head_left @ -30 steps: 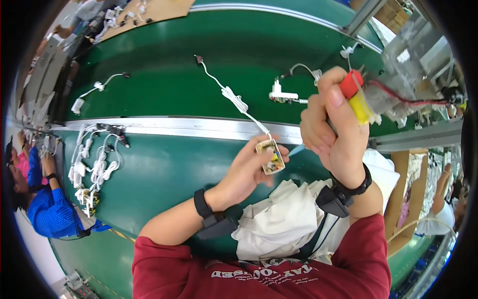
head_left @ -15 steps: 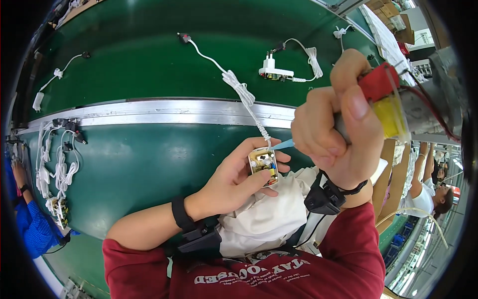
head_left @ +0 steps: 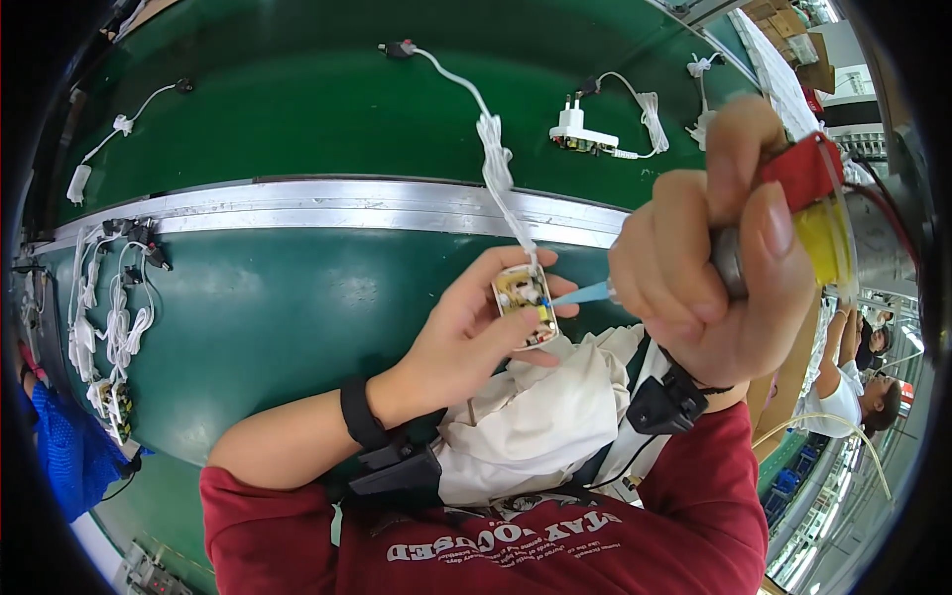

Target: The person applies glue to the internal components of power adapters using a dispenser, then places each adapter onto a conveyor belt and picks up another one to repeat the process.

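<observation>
In my left hand [head_left: 461,337] is an opened white power adapter [head_left: 514,288]. Its circuit board faces up, and my thumb presses near a yellow part. A tied white cord [head_left: 496,164] runs from its top edge to a dark plug [head_left: 399,50] on the far green surface. My right hand [head_left: 714,263] is closed round a dispensing gun [head_left: 831,238] with a red trigger piece, a yellow section and a grey body. Its light blue tapered nozzle [head_left: 585,294] points at the adapter's right edge; whether the tip touches, I cannot tell. White cloth [head_left: 535,426] lies below my hands.
A metal rail [head_left: 327,203] crosses the green table. Beyond it lie a two-pin adapter [head_left: 580,139] and other corded adapters. Several bundled adapters [head_left: 114,337] lie at left, near a person in blue [head_left: 69,441]. Other people [head_left: 858,397] are at far right.
The nozzle tip has moved from the cord end of the adapter down to its right edge. My right hand and the gun have shifted right. Items beyond the rail appear farther right.
</observation>
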`<state>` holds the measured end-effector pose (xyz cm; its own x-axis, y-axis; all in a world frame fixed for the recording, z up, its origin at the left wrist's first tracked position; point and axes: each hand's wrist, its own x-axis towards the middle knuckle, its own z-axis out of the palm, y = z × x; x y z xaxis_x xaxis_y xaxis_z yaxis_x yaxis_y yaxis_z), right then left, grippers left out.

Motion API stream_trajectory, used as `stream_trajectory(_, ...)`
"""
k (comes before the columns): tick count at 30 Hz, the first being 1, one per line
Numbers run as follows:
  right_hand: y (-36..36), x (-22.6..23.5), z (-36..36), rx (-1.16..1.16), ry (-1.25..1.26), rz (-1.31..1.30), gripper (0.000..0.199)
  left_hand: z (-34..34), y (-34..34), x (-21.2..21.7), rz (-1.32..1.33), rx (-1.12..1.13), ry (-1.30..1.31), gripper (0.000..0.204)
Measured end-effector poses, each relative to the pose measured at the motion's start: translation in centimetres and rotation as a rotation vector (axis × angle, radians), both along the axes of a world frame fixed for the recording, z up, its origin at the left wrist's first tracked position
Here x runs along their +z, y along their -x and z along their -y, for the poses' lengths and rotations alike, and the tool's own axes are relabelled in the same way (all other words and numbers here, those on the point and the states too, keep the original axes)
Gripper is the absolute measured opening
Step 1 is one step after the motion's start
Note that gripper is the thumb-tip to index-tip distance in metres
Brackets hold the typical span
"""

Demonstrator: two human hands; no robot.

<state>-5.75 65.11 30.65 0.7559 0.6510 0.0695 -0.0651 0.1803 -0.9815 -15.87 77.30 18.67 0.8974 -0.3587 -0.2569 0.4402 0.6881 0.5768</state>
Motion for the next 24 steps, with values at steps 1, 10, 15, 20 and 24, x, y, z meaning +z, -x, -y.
stream_trajectory(1, 0.2, 0.1, 0.5, 0.004, 0.0, 0.003, 0.022, -0.1, -0.1, -0.1, -0.026, 0.03, 0.007, 0.041)
stream_trajectory(10, 0.4, -0.5, -0.3, 0.044, 0.022, 0.033, 0.024, -0.6, -0.5, -0.2, -0.026, 0.104, 0.108, 0.041)
stream_trajectory(15, 0.1, -0.8, -0.2, 0.071, 0.026, 0.054, 0.025, -0.8, -0.5, -0.4, -0.029, 0.1, 0.121, 0.042)
stream_trajectory(20, 0.2, -0.9, 0.2, 0.085, 0.025, 0.075, 0.026, -0.8, -0.5, -0.4, -0.028, 0.083, 0.114, 0.042)
stream_trajectory(24, 0.6, -1.2, -0.3, 0.1, 0.024, 0.096, 0.027, -0.5, -0.5, -0.5, -0.03, 0.071, 0.238, 0.042)
